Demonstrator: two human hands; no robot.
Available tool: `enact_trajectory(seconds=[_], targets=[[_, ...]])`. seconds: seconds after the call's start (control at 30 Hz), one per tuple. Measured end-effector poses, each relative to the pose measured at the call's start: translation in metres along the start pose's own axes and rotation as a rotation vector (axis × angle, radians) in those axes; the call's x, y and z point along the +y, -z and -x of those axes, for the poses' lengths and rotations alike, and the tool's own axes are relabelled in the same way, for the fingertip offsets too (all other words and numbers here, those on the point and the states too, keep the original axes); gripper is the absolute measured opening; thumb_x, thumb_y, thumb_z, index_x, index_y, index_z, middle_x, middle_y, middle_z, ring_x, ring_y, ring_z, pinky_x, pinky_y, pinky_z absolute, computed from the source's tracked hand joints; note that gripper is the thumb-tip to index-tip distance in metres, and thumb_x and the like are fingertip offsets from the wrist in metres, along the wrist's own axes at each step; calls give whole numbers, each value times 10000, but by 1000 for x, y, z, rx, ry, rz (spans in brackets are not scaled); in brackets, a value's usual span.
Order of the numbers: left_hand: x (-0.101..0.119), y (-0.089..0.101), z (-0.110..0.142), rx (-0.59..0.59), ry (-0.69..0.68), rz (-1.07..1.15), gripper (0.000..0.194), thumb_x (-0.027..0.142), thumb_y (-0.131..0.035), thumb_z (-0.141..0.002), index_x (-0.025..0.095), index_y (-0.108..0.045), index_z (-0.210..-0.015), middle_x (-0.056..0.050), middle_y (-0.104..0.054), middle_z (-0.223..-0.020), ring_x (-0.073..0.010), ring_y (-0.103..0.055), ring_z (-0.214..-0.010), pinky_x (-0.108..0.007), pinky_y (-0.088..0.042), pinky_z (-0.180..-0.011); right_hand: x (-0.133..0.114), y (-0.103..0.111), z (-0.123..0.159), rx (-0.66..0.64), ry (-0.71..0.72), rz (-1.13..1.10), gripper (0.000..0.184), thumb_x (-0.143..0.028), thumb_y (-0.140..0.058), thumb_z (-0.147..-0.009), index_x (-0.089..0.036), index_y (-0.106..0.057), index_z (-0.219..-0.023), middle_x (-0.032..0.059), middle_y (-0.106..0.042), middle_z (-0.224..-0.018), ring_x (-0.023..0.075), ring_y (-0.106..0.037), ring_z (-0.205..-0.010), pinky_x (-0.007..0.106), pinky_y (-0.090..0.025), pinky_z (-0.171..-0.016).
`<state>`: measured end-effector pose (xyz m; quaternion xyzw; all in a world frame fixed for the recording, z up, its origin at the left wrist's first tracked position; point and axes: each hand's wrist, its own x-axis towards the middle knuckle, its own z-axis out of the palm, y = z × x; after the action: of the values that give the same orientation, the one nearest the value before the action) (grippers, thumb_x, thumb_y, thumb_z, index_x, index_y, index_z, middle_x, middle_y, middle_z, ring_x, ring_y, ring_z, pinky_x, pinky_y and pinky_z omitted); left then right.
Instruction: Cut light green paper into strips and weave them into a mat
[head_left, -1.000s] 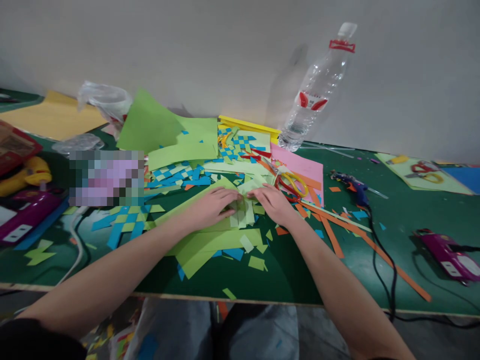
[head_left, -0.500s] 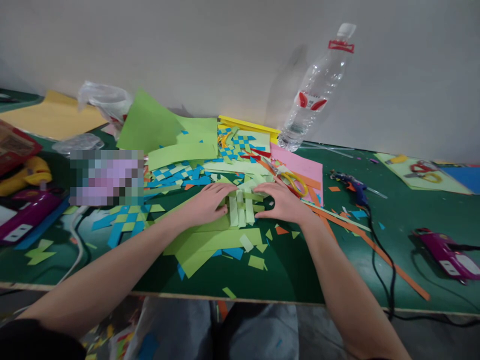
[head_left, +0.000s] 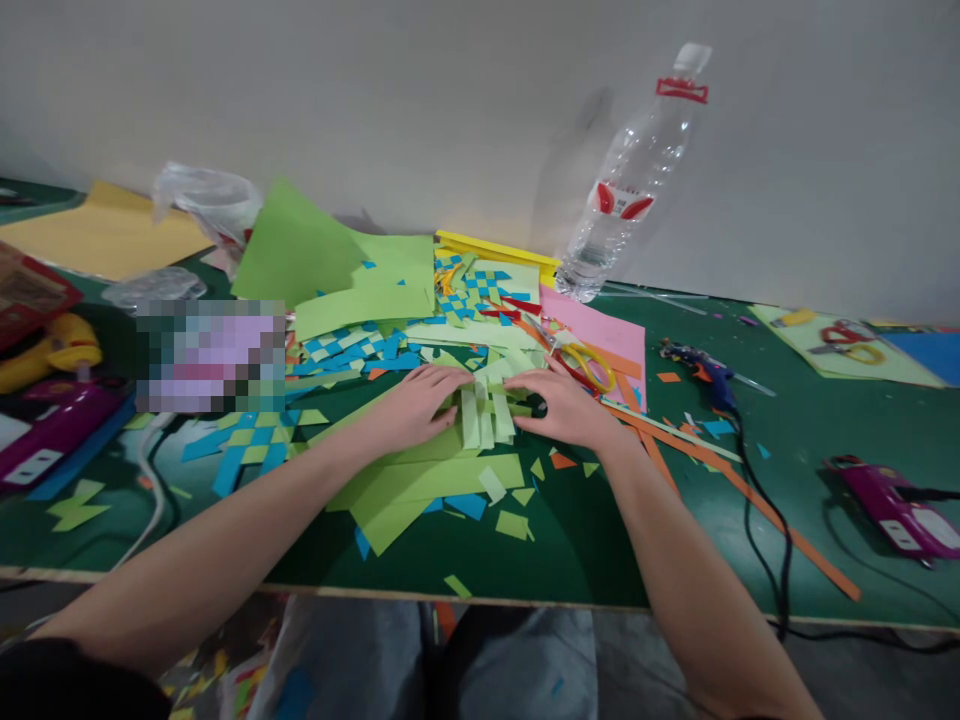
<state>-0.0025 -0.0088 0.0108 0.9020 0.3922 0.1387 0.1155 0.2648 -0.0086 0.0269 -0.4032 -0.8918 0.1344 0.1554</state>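
Observation:
Pale and darker green paper strips [head_left: 486, 410] are woven together on the table between my two hands. My left hand [head_left: 424, 405] rests at their left side, fingers curved over the edge and thumb below. On the right side, my right hand [head_left: 566, 408] curls its forefinger and thumb against the strip ends, with a gap showing inside the curl. Its fingertips are partly hidden. Under the weave and my left hand lie green paper sheets [head_left: 405, 490]. Scissors with yellow and red handles [head_left: 589, 368] lie just behind my right hand.
Blue-and-green woven pieces [head_left: 259, 440] and paper scraps lie around. A clear bottle [head_left: 630, 180] leans at the wall. To the right are orange strips [head_left: 795, 550], a blue glue gun [head_left: 709, 378] with a black cord, and a purple power strip [head_left: 896, 515]. A white cable [head_left: 159, 480] runs left.
My right hand has shifted right and curled, baring more of the woven strips. My left hand stays nearly in place. In the last half second the strips have tilted slightly.

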Motion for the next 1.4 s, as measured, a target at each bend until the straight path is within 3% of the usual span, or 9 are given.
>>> enact_trajectory(seconds=[0.13, 0.33, 0.57, 0.73, 1.0, 1.17, 1.4], targets=[[2, 1, 1, -11, -17, -10, 507, 172, -432, -899, 165, -450, -1406, -104, -482, -1473, -260, -421, -1372, -509, -297, -1171, -2, 2, 1, 40, -12, 0, 488, -357, -668, -818, -255, -575, -1286, 87, -662, -1248, 292, -583, -1215, 612, -220, -1183], [5, 4, 2, -63, -115, -57, 510, 165, -374, -933, 257, -459, -1427, -30, -353, -1572, -234, -325, -1444, -528, -158, -1213, -4, -1, 0, 13, 18, -41, 589, -305, -626, -823, -250, -473, -1388, 108, -560, -1407, 296, -477, -1346, 615, -179, -1194], [9, -3, 3, -113, -265, -42, 492, 403, -369, -1018, 244, -378, -1483, -24, -354, -1572, -182, -222, -1488, -411, -60, -1237, -4, -10, -2, -1, 36, -31, 600, -274, -590, -825, -201, -445, -1402, 121, -510, -1455, 264, -437, -1381, 565, -133, -1226], [13, -5, 3, -162, -306, 20, 546, 508, -396, -998, 279, -364, -1492, -17, -402, -1545, -193, -234, -1484, -424, 13, -1234, -3, -11, -3, 23, 61, -21, 544, -272, -552, -858, -222, -459, -1392, 107, -544, -1426, 257, -473, -1355, 575, -127, -1226], [14, -1, 2, -205, -302, 83, 529, 506, -431, -986, 296, -398, -1471, -24, -423, -1533, -206, -263, -1475, -447, 13, -1231, -1, -12, -5, 81, 59, 16, 427, -223, -495, -892, -231, -547, -1317, 99, -610, -1357, 260, -537, -1296, 616, -197, -1196], [15, 1, 2, -207, -318, 113, 540, 485, -461, -979, 291, -392, -1478, -27, -413, -1538, -211, -279, -1469, -449, 10, -1235, -1, -10, -3, 34, 81, -13, 519, -230, -516, -882, -234, -469, -1399, 99, -535, -1443, 257, -464, -1368, 598, -161, -1213], [20, 5, 3, -197, -385, 171, 519, 434, -505, -966, 280, -440, -1457, -35, -442, -1517, -226, -317, -1453, -451, -153, -1233, -1, -15, -5, -20, 91, -4, 548, -256, -473, -915, -175, -396, -1452, 143, -433, -1520, 262, -392, -1420, 581, -170, -1220]])
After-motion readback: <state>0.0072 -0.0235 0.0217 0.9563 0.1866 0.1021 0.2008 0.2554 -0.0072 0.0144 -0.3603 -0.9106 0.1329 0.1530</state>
